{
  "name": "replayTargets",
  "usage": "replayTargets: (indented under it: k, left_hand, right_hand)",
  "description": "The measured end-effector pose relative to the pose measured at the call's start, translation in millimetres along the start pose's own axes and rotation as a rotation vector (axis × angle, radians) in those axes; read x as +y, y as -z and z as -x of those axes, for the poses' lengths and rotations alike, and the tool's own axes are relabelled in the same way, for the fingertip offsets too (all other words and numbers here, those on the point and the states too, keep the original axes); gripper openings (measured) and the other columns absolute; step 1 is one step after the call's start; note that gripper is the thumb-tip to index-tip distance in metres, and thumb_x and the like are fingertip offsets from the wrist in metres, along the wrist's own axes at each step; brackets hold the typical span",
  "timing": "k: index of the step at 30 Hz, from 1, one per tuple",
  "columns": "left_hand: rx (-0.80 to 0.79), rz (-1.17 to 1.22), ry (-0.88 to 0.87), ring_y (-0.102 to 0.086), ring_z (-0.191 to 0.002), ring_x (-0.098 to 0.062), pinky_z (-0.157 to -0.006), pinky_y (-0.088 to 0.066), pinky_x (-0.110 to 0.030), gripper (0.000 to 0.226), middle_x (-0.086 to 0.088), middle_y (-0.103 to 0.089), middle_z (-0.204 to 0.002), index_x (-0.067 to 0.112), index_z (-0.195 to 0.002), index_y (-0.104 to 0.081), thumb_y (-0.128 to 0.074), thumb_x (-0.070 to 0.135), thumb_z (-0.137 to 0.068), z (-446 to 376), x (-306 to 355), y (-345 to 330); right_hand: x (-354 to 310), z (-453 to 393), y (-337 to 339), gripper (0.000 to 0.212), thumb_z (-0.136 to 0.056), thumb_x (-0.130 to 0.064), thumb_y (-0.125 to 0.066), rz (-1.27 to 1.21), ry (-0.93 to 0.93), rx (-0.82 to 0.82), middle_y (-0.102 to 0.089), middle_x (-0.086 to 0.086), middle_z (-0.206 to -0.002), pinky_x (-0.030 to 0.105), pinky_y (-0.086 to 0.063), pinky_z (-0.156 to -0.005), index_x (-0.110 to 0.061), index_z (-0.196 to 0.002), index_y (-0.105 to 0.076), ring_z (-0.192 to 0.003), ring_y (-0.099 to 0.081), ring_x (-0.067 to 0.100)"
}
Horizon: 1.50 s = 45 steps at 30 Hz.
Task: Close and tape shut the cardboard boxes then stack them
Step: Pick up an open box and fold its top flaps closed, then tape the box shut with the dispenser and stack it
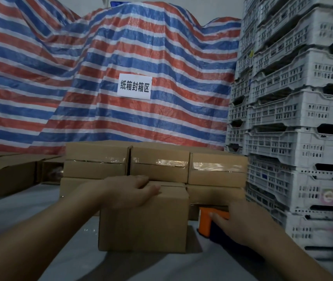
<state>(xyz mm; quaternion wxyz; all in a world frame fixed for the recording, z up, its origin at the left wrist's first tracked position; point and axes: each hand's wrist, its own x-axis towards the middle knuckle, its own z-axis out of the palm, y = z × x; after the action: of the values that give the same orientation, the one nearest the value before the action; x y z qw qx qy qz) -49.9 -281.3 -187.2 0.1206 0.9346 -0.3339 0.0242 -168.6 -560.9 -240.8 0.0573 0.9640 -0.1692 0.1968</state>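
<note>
Left hand (133, 191) presses flat on the top of the cardboard box (143, 222) at lower centre. Right hand (240, 224) reaches with loose fingers to the orange tape dispenser (205, 222), just right of the box; grip not established.

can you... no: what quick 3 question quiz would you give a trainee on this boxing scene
1. True or false: the left hand rests on top of the near cardboard box.
2. What is the right hand on? A) orange tape dispenser B) scissors C) marker
3. What runs across the fronts of the stacked boxes behind?

Key: 1 true. 2 A, the orange tape dispenser. 3 Clear tape.
</note>
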Motion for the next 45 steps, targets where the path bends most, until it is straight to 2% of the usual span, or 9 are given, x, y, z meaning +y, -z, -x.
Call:
replayTargets:
  k: [11,15,19,22,25,29,32,35,45]
  left_hand:
    - [0.021,0.023,0.005,-0.035,-0.138,-0.014,-0.097,-0.026,-0.03,0.062,0.006,-0.035,-0.155,0.036,-0.15,-0.03,-0.022,0.066,-0.097,7.0,5.8,1.8]
    - [0.016,0.108,0.047,-0.025,-0.145,-0.014,-0.112,-0.019,-0.035,0.063,0.009,-0.026,-0.159,0.038,-0.152,-0.024,-0.015,0.067,-0.097,6.9,2.5,4.3]
    - [0.002,0.298,0.077,-0.046,-0.13,-0.015,-0.106,-0.03,-0.036,0.06,0.003,-0.052,-0.142,0.035,-0.138,-0.049,-0.015,0.064,-0.098,7.9,4.3,7.0]
    - [0.016,0.468,0.094,-0.057,-0.106,-0.007,-0.092,-0.037,-0.03,0.056,0.008,-0.065,-0.113,0.033,-0.11,-0.065,-0.017,0.06,-0.1,11.6,3.9,10.3]
    - [0.059,0.585,0.061,-0.059,-0.109,-0.011,-0.102,-0.038,-0.032,0.056,0.003,-0.065,-0.121,0.027,-0.123,-0.063,-0.017,0.051,-0.103,10.8,-0.6,10.4]
    - [0.27,0.712,0.139,-0.061,-0.085,-0.02,-0.092,-0.048,-0.038,0.049,-0.011,-0.07,-0.099,0.01,-0.111,-0.067,-0.026,0.036,-0.104,8.4,-1.6,4.5]
    - [0.369,0.982,0.241,-0.065,-0.077,-0.018,-0.067,-0.051,-0.024,0.048,-0.016,-0.073,-0.098,0.005,-0.101,-0.07,-0.028,0.029,-0.104,2.6,1.4,9.3]
    - [0.306,1.343,0.263,-0.07,-0.084,-0.023,-0.073,-0.054,-0.029,0.065,-0.018,-0.075,-0.091,-0.002,-0.096,-0.07,-0.02,0.038,-0.106,-0.6,-0.7,21.5]
    - [0.359,1.367,0.293,-0.063,-0.05,-0.012,-0.049,-0.045,-0.022,0.023,-0.001,-0.072,-0.068,0.01,-0.088,-0.068,-0.055,0.028,-0.094,-3.3,-3.7,29.6]
  right_hand:
    - [7.5,3.2,-24.7,0.062,-0.086,-0.084,-0.032,-0.086,-0.08,0.216,-0.057,-0.008,-0.071,0.026,-0.041,-0.054,-0.027,-0.078,-0.054,-0.067,-0.059,0.009]
    - [10.2,-25.9,20.2,0.078,-0.081,-0.084,-0.038,-0.606,-0.151,0.247,-0.064,0.004,-0.055,0.027,-0.039,-0.049,-0.014,-0.063,-0.068,-0.052,-0.063,0.019]
    - [-20.2,-57.3,78.0,0.072,-0.082,-0.081,-0.042,-0.915,-0.043,0.304,-0.057,-0.004,-0.044,0.028,-0.036,-0.052,-0.022,-0.049,-0.066,-0.039,-0.053,0.011]
    - [-52.3,-84.7,109.2,0.07,-0.088,-0.076,-0.047,-1.048,0.007,0.164,-0.067,0.007,-0.061,0.034,-0.05,-0.062,-0.012,-0.079,-0.071,-0.054,-0.063,0.018]
    - [-83.7,-98.2,118.6,0.065,-0.094,-0.067,-0.048,-1.127,0.126,-0.072,-0.072,0.013,-0.08,0.043,-0.056,-0.084,-0.007,-0.104,-0.071,-0.073,-0.067,0.026]
    - [-97.6,-106.7,111.4,0.052,-0.099,-0.058,-0.049,-1.092,0.221,-0.266,-0.068,0.003,-0.071,0.028,-0.052,-0.067,-0.01,-0.109,-0.067,-0.057,-0.063,0.013]
    - [-97.9,-111.1,110.4,0.059,-0.098,-0.06,-0.05,-1.06,0.248,-0.299,-0.07,0.01,-0.084,0.035,-0.052,-0.078,-0.007,-0.12,-0.065,-0.069,-0.064,0.02]
    - [-102.9,-111.1,113.7,0.057,-0.097,-0.063,-0.048,-0.997,0.28,-0.309,-0.072,0.008,-0.085,0.036,-0.051,-0.08,-0.013,-0.118,-0.065,-0.07,-0.065,0.019]
    - [-103.4,-109.2,113.5,0.051,-0.101,-0.054,-0.048,-1.054,0.285,-0.321,-0.074,0.005,-0.077,0.026,-0.054,-0.07,-0.008,-0.11,-0.068,-0.063,-0.067,0.013]
